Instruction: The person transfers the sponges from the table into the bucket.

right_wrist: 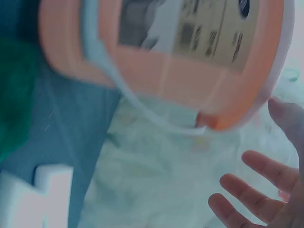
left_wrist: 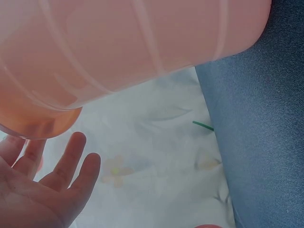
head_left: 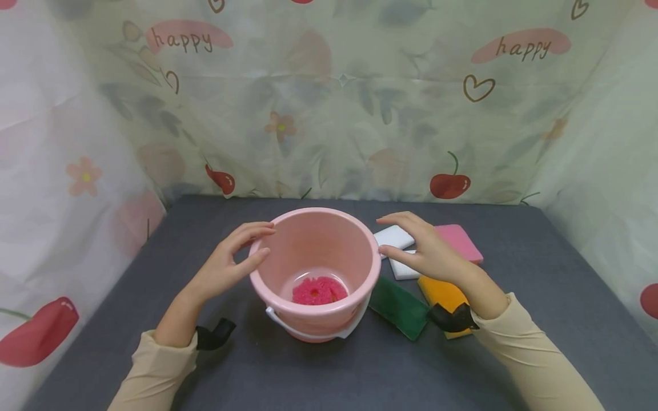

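Hands [head_left: 226, 265] [head_left: 424, 251] open, flanking pink bucket [head_left: 316, 251].

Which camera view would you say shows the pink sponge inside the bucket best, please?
The head view: it looks down into the pink bucket, showing the pink sponge on its bottom. Both wrist views show only the bucket's outside, so the sponge is hidden.

Grey cloth-covered table [head_left: 540, 297] with a bucket and sponges on it

A pink bucket [head_left: 316, 319] stands near the middle. To its right lie a green scouring pad [head_left: 398, 305], an orange sponge [head_left: 443, 292], two white sponges [head_left: 393, 236] stacked partly over each other, and a pink sponge [head_left: 460, 242] behind them, all close together.
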Action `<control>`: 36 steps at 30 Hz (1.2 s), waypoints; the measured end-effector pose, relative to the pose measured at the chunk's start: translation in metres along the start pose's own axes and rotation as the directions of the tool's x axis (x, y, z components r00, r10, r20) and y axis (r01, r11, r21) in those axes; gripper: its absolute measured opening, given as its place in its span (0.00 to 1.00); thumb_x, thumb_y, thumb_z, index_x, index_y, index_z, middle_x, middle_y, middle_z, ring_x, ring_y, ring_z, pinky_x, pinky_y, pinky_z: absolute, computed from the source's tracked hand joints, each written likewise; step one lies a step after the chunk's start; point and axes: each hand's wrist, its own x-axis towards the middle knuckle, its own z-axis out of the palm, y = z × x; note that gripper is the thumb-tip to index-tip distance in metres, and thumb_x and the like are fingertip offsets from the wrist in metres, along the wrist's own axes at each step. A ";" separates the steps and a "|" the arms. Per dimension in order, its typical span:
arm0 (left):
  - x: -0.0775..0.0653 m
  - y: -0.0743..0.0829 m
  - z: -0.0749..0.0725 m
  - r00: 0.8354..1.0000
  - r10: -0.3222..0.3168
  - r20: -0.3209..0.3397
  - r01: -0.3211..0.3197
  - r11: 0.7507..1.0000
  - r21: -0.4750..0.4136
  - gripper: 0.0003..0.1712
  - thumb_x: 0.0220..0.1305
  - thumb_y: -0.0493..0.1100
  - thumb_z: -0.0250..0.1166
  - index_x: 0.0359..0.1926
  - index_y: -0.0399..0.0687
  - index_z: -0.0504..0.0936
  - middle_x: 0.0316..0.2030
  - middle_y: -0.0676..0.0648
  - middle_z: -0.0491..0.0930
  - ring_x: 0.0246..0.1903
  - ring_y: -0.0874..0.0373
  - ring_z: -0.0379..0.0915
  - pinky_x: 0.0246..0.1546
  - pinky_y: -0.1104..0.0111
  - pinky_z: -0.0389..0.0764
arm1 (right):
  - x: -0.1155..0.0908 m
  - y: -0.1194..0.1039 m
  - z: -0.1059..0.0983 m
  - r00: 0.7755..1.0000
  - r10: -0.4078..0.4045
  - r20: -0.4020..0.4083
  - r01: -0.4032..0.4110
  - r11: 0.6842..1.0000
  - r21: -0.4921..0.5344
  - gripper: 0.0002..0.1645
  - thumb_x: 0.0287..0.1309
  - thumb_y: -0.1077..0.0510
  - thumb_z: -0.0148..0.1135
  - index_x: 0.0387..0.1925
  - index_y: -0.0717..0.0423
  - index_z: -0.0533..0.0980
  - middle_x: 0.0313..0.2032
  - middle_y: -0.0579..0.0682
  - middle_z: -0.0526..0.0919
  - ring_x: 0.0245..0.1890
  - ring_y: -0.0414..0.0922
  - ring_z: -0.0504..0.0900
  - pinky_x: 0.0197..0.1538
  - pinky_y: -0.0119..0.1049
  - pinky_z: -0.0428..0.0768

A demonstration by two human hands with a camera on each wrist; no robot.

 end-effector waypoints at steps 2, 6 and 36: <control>0.000 0.000 0.000 1.000 -0.001 0.000 0.001 1.000 -0.001 0.21 0.61 0.38 0.61 0.57 0.47 0.74 0.60 0.48 0.70 0.59 0.65 0.63 0.57 0.83 0.63 | -0.003 0.009 -0.002 0.999 0.031 -0.008 -0.031 1.000 0.000 0.30 0.57 0.56 0.63 0.60 0.57 0.68 0.59 0.56 0.71 0.60 0.52 0.66 0.59 0.56 0.70; 0.001 -0.001 -0.001 1.000 0.000 -0.001 0.000 1.000 -0.002 0.21 0.61 0.37 0.61 0.56 0.47 0.75 0.60 0.48 0.70 0.59 0.65 0.63 0.57 0.83 0.63 | -0.011 0.024 -0.008 0.994 0.108 -0.034 -0.109 0.994 -0.028 0.29 0.59 0.55 0.61 0.60 0.60 0.67 0.59 0.59 0.70 0.55 0.53 0.70 0.55 0.56 0.72; -0.008 -0.002 -0.007 0.999 -0.027 0.031 0.028 1.000 -0.002 0.22 0.62 0.40 0.60 0.58 0.49 0.74 0.61 0.49 0.69 0.61 0.55 0.63 0.56 0.81 0.65 | -0.064 0.089 -0.027 0.843 0.527 -0.109 -0.538 0.828 -0.157 0.46 0.57 0.48 0.61 0.64 0.71 0.54 0.61 0.73 0.60 0.59 0.66 0.58 0.59 0.65 0.60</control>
